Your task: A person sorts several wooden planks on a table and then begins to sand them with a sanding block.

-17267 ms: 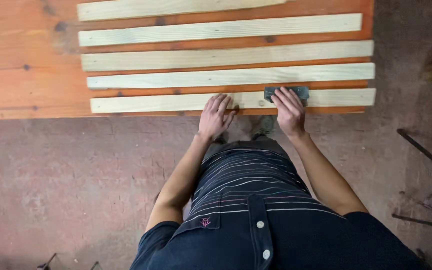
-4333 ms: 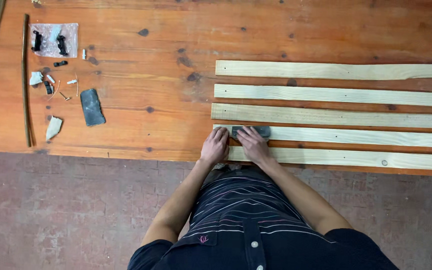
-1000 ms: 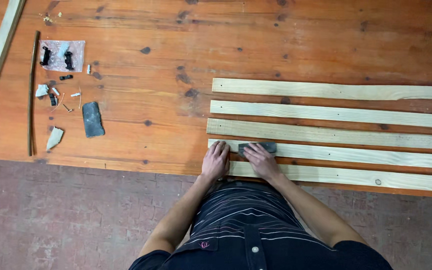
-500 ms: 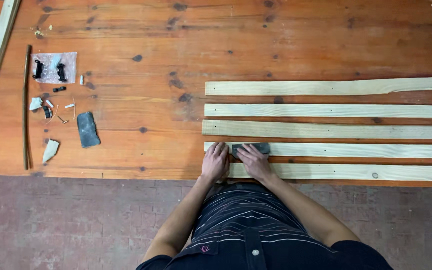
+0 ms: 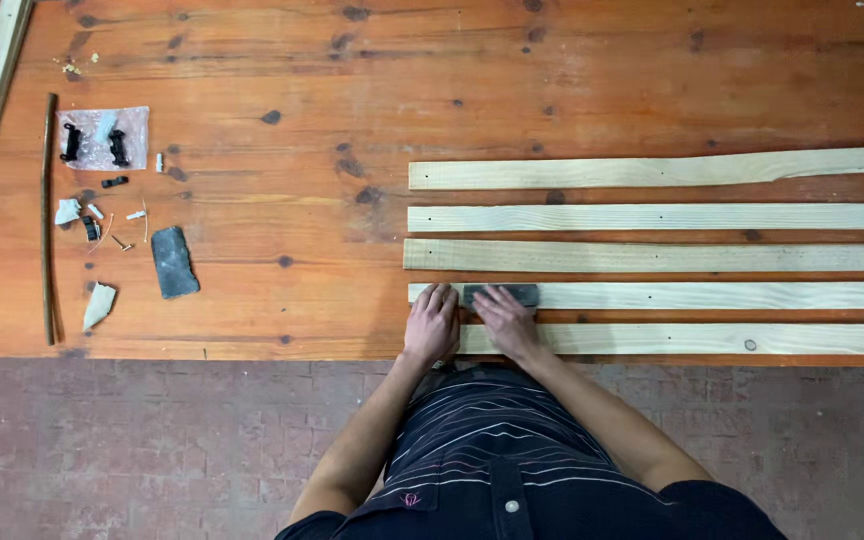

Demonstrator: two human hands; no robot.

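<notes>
— From the head view, where's the dark sanding block [image 5: 501, 294]?

— On the fourth pale slat [image 5: 712, 295] from the far side, near its left end — the right hand [image 5: 507, 322] lies flat over it, fingers pressing down rather than curled round it.

— And the left hand [image 5: 433, 323]?

— Open, palm down, just beside the block on the same slat's end (holding nothing). The slat's long axis runs left to right, stretching well away to the right of both hands, across the orange table [image 5: 282, 140].

— Anything else?

— A second dark sanding pad [image 5: 174, 262] lies well off to the left.
</notes>
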